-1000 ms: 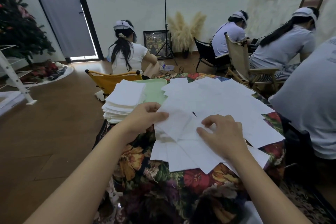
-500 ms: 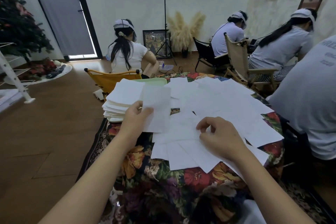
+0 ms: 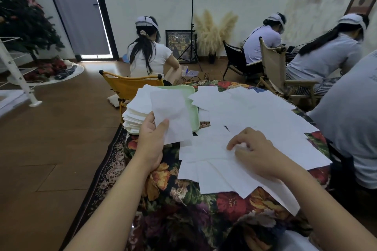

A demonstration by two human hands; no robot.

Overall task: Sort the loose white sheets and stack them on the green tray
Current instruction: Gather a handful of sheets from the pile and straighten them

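Near the centre of the frame, the left hand (image 3: pixel 152 140) is holding up a single white sheet (image 3: pixel 171 117), pinching its lower left corner between thumb and fingers. Behind that sheet, the green tray (image 3: pixel 194 112) is lying on the floral tablecloth (image 3: pixel 183 191), with a stack of white sheets (image 3: pixel 136 112) sitting at the tray's left side. At centre right, the right hand (image 3: pixel 259 153) is resting on the loose white sheets (image 3: pixel 255 120), fingers curled and fingertips pressing down. The loose sheets are spreading, overlapping, across the right half of the cloth.
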